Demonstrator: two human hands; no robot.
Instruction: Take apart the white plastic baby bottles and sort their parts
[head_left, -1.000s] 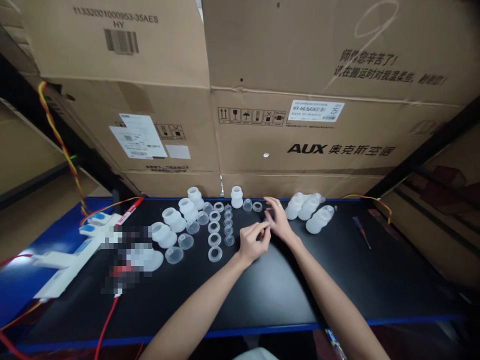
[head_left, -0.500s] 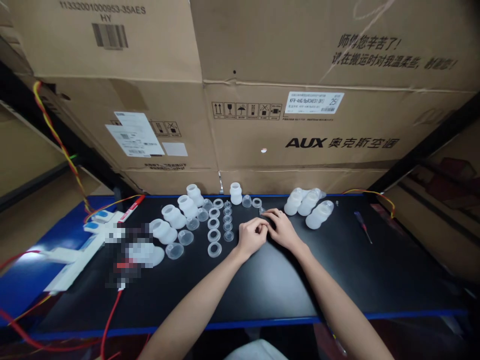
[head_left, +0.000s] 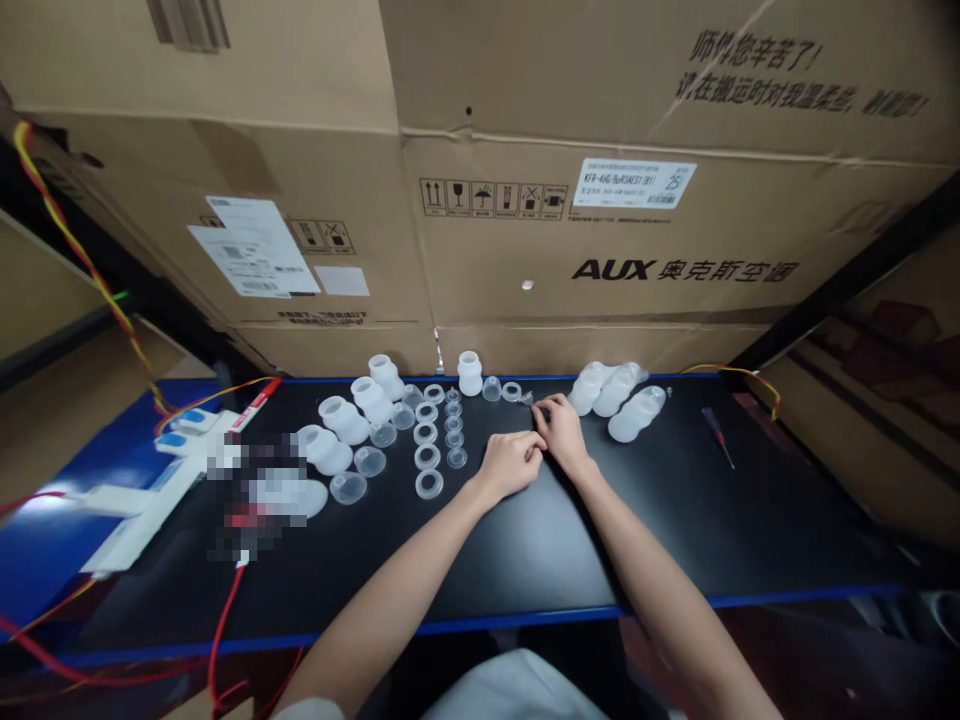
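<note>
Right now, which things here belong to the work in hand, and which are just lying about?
Likely part of the work:
small clear plastic piece by the right hand
white waisted plastic bottles
clear domed plastic caps
pale round plastic rings
small clear plastic discs

Seemingly just lying about:
slim purple-handled metal screwdriver
long white plastic power strip

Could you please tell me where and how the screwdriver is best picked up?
Probably by its thicker handle, pinched from above: the screwdriver lies flat on the black tabletop, handle at the far end, thin shaft at the near end.
</note>
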